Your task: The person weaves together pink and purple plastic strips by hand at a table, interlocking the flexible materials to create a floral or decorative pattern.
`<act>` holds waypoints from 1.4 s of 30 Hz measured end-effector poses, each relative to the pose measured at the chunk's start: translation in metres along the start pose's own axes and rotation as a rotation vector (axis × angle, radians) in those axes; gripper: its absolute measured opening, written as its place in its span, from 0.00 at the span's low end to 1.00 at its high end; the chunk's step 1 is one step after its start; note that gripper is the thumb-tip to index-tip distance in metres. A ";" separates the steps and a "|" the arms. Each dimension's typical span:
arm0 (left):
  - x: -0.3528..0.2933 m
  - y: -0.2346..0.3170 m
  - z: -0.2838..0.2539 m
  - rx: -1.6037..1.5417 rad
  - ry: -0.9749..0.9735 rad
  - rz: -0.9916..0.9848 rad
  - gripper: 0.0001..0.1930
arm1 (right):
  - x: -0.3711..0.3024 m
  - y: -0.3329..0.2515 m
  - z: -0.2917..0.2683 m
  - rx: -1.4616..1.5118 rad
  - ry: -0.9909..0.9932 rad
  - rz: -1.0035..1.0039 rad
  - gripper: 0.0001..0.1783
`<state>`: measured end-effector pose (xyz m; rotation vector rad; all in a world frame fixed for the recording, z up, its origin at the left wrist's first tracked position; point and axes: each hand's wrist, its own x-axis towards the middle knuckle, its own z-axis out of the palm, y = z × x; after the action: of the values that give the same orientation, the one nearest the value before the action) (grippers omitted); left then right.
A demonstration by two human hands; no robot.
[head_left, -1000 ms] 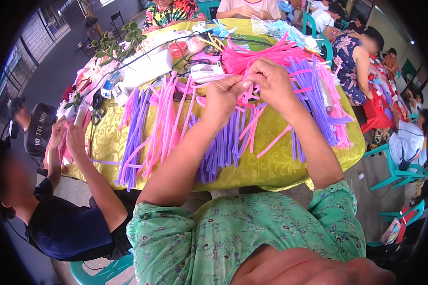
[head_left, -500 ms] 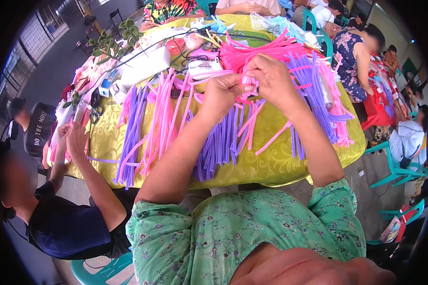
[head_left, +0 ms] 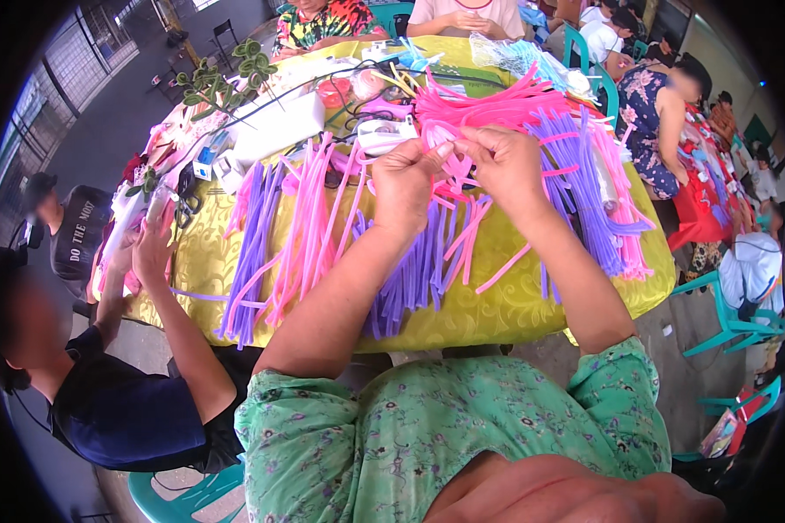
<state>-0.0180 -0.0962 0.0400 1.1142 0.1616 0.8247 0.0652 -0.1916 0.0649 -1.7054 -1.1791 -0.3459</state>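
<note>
At the near edge of the hot-pink bundle point(head_left: 501, 98), the left hand point(head_left: 406, 181) pinches a looped pink stem point(head_left: 440, 134) between thumb and forefinger; the right hand point(head_left: 503, 167) pinches alongside, its contact partly hidden. Light, closely spaced grips would probably best control such soft material.

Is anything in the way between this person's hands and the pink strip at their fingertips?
Nothing visible: the left hand and right hand both pinch the pink strip directly, with nothing between.
</note>
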 end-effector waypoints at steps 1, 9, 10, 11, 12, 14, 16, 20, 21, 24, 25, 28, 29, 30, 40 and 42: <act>0.001 0.000 0.001 -0.012 0.008 -0.002 0.03 | -0.001 0.004 0.002 -0.100 0.007 -0.012 0.10; 0.002 -0.002 -0.003 -0.174 0.065 -0.089 0.03 | -0.010 0.012 0.020 -0.285 0.007 -0.228 0.20; 0.002 -0.001 -0.002 -0.201 0.069 -0.115 0.03 | -0.010 0.012 0.019 -0.379 0.004 -0.322 0.24; 0.001 -0.001 -0.002 -0.227 0.071 -0.141 0.03 | -0.012 0.010 0.020 -0.427 -0.048 -0.308 0.27; 0.000 -0.001 -0.002 -0.252 0.072 -0.167 0.03 | -0.015 0.005 0.022 -0.474 -0.101 -0.294 0.30; 0.000 -0.001 -0.001 -0.306 0.108 -0.219 0.03 | -0.020 -0.003 0.026 -0.570 -0.237 -0.227 0.35; 0.003 -0.001 -0.001 -0.366 0.176 -0.271 0.03 | -0.022 -0.011 0.030 -0.667 -0.405 -0.119 0.38; 0.011 -0.006 -0.014 -0.170 0.148 -0.204 0.04 | -0.013 -0.018 0.016 -0.567 -0.367 -0.212 0.27; 0.011 -0.004 -0.012 -0.120 0.144 -0.191 0.04 | -0.010 -0.013 0.010 -0.449 -0.239 -0.309 0.24; 0.007 0.001 -0.001 0.065 0.077 -0.142 0.03 | -0.002 -0.001 0.006 -0.022 -0.084 -0.059 0.12; 0.005 0.000 0.002 0.131 0.044 -0.125 0.03 | 0.002 0.003 0.003 0.128 -0.106 0.046 0.12; -0.001 0.001 0.003 0.187 -0.060 -0.091 0.03 | 0.008 0.013 0.000 0.435 -0.233 0.291 0.12; -0.005 0.003 0.006 0.234 -0.117 -0.051 0.02 | 0.008 0.018 0.002 0.486 -0.249 0.288 0.11; -0.004 0.000 0.005 0.289 -0.159 -0.033 0.02 | 0.007 0.020 0.002 0.537 -0.264 0.285 0.10; -0.009 -0.001 0.006 0.321 -0.329 -0.188 0.05 | 0.009 0.028 -0.010 0.803 -0.119 0.302 0.01; -0.010 -0.001 0.007 0.298 -0.331 -0.218 0.06 | 0.010 0.033 -0.007 0.864 -0.070 0.316 0.01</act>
<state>-0.0207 -0.1082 0.0398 1.4681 0.1281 0.4209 0.0993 -0.1928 0.0564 -1.1008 -0.8871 0.3829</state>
